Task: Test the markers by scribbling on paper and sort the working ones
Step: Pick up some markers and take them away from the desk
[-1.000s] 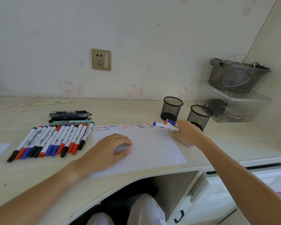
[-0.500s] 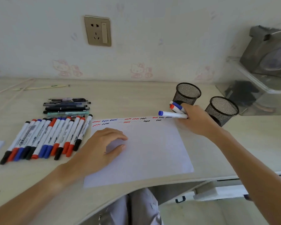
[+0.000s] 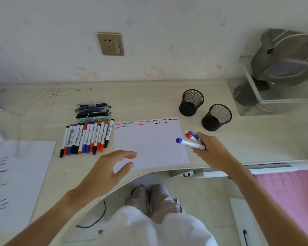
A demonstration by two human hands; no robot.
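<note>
The right hand [image 3: 214, 150] grips a bundle of markers [image 3: 191, 141], fingers curled round the barrels; two blue caps and one red cap point left, just off the right edge of the paper [image 3: 149, 144]. The left hand [image 3: 108, 172] hovers over the paper's near left corner, fingers loosely spread and holding nothing; whether it touches the sheet cannot be told. Red, blue and black squiggles [image 3: 146, 122] run along the paper's far edge. A row of markers [image 3: 86, 137] lies on the tabletop [image 3: 149, 100] just left of the paper, with a stack of pens [image 3: 93, 111] behind it. Two mesh cups [image 3: 204, 110] stand beyond the paper's far right corner. A second scribbled sheet [image 3: 16, 183] lies at far left.
</note>
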